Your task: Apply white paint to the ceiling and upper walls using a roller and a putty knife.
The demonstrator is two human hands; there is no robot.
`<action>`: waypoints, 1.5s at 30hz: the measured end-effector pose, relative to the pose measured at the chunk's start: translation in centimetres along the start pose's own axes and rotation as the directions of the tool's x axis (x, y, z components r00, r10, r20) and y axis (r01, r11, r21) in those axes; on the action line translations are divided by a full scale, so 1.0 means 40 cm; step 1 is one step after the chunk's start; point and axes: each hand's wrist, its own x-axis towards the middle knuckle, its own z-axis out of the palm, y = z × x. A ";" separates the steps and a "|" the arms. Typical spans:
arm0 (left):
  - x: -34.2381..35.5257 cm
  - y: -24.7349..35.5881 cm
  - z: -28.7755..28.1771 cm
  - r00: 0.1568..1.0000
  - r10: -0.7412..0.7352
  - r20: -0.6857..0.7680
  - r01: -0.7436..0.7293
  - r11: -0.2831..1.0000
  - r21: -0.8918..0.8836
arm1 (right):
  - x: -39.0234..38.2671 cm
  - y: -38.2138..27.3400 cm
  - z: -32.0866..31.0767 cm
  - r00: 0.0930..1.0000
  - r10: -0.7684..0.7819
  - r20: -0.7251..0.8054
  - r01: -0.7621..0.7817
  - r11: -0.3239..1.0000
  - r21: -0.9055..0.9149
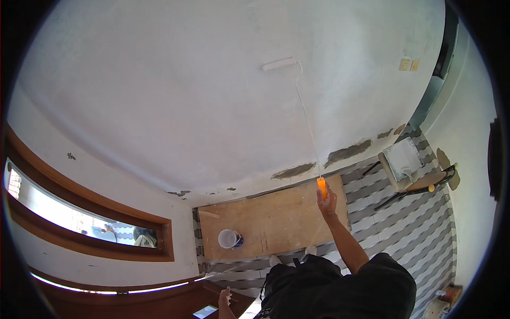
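My right hand (326,202) is closed around the orange handle of a paint roller (279,64). A long thin wire frame runs from the handle up to the white roller sleeve, which lies against the pale wall (202,106). At the lower left, my left hand (226,296) hangs low with loosely bent fingers and nothing visible in it. Near that hand, a lit screen (205,311) rests on a dark red-brown wooden surface. A white bucket (228,239) stands on a wooden board (287,212) in front of my feet.
Patches of bare plaster (348,153) mark the wall's foot. A chair (393,173) carries a whitish tray (402,158) with a small roller at the right. Wall switches (409,65) sit upper right; a brown-framed window (90,212) is left. The floor (393,223) is grey-and-white patterned tile.
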 end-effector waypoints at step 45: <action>0.094 0.064 0.124 0.985 0.097 0.141 -0.110 0.989 0.093 | 0.025 -0.126 -0.053 0.996 -0.024 -0.088 0.022 0.999 -0.027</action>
